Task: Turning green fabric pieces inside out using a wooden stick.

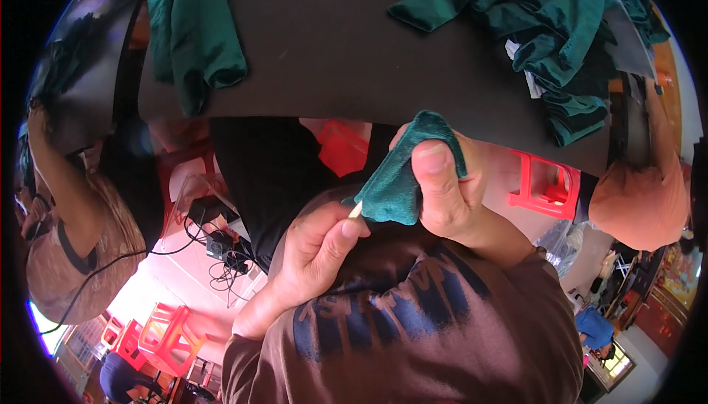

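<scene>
My right hand [448, 186] grips a small folded piece of green velvet cloth [394, 177] in front of my chest, with the thumb pressed on its near side. Between the thumb and fingers of my left hand [317, 249] is a thin pale stick [357, 210]. The stick's far end meets the lower left corner of the cloth; whether it goes inside cannot be made out. Both hands are above my lap, just short of the dark table [310, 50].
Folded green velvet pieces [195, 39] lie on the table's left. A heap of green cloth [553, 28] covers its right. People sit on either side. Red stools [546, 186] and black cables [230, 256] stand or lie below table level.
</scene>
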The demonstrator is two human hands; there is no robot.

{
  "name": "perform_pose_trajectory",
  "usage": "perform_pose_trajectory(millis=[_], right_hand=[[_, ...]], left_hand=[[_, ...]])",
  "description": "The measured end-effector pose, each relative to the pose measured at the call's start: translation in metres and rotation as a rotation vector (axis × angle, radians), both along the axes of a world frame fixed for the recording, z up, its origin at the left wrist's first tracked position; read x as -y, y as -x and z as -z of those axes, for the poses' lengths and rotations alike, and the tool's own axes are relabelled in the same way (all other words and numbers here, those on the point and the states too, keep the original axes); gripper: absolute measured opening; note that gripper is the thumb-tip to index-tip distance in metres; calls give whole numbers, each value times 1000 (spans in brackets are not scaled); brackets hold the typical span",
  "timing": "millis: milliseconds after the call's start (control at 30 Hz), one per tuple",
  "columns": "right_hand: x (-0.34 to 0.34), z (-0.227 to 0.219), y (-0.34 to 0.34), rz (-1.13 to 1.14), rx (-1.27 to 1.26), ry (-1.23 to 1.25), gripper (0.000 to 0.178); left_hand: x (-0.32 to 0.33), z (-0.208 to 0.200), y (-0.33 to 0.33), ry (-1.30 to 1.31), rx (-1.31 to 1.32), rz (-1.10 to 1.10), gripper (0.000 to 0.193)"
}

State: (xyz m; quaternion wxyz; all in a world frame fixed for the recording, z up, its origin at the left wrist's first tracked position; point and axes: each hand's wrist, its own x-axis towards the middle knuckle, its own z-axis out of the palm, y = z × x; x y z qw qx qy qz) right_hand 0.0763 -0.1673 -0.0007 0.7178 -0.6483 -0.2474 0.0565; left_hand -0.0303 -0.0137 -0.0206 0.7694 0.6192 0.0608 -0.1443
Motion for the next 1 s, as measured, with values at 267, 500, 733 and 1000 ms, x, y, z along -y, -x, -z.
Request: perform_pose_trajectory(millis=[267, 500, 733, 1000], right_hand=[[0, 2, 3, -97, 49, 6, 30], [-2, 1, 6, -123, 73, 59, 22], [-3, 4, 10, -108, 207, 67, 19], [1, 4, 8, -130, 186, 81, 19]], left_hand=[[0, 1, 2, 36, 12, 10, 36], [2, 8, 5, 69, 51, -21, 32], [3, 9, 10, 49, 111, -47, 32], [2, 8, 9, 75, 84, -19, 32]])
